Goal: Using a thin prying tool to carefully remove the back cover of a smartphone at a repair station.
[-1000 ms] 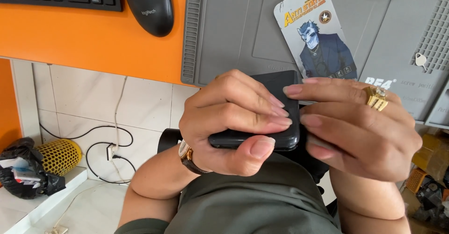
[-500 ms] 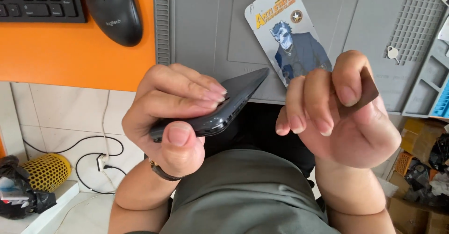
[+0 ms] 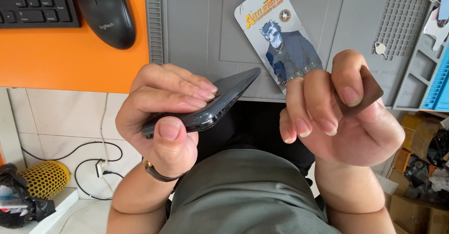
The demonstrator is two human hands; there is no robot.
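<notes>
My left hand [image 3: 163,117] grips a dark smartphone [image 3: 210,104], held edge-on and tilted, thumb on its near edge and fingers across its top. My right hand [image 3: 336,117] is apart from the phone and pinches a small thin dark brown square card [image 3: 367,93] between thumb and forefinger. Both hands hover over my lap, just off the near edge of a grey work mat [image 3: 196,28]. A flat screen-protector package [image 3: 280,37] with a cartoon wolf figure lies on the mat behind my hands.
A black mouse [image 3: 106,12] and black keyboard [image 3: 35,2] sit on the orange desk [image 3: 70,61] at the left. A grey and blue parts tray [image 3: 428,70] is at the right. Cables, a yellow mesh object [image 3: 44,180] and boxes lie on the floor.
My hands have separated: a second ago both clasped the phone. My right hand has pulled away to the right holding the small brown card, and the phone is tilted edge-on in my left.
</notes>
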